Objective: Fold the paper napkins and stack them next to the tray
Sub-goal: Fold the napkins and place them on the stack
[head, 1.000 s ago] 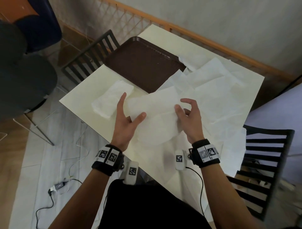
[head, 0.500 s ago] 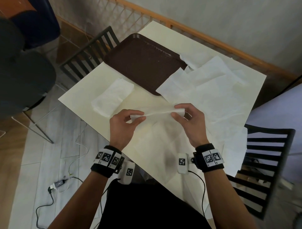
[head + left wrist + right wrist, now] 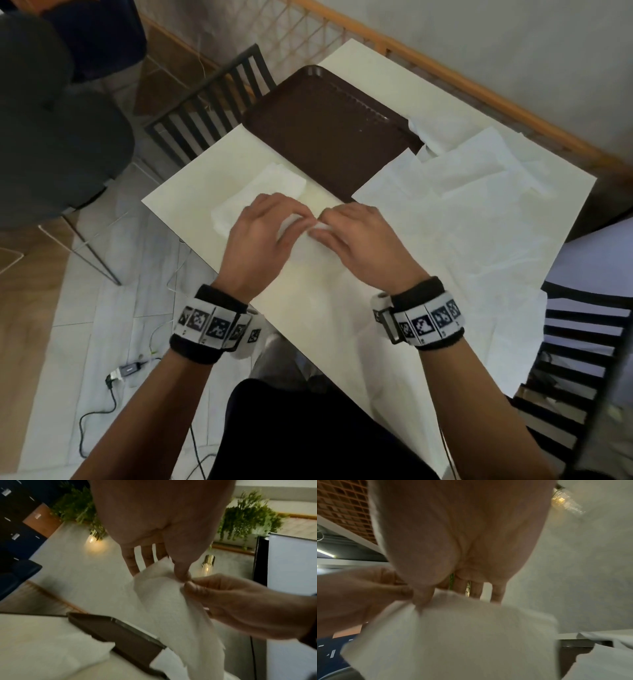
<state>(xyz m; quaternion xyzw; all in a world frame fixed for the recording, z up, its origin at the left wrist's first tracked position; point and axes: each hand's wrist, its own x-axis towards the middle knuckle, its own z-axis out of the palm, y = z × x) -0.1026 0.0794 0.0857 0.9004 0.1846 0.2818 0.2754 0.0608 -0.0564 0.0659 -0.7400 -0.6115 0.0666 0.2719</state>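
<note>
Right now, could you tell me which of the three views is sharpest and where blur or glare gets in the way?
Head view: sharpest, dim, edges bent by the wide lens; the brown plastic tray reads clearly. Left wrist view: soft, glare from a glowing lamp. Right wrist view: heavily blurred; the white paper napkin is smeared.

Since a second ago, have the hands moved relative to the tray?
Yes. The left hand and right hand have closed together, thumbs meeting on the napkin, nearer the brown tray's front corner.
</note>
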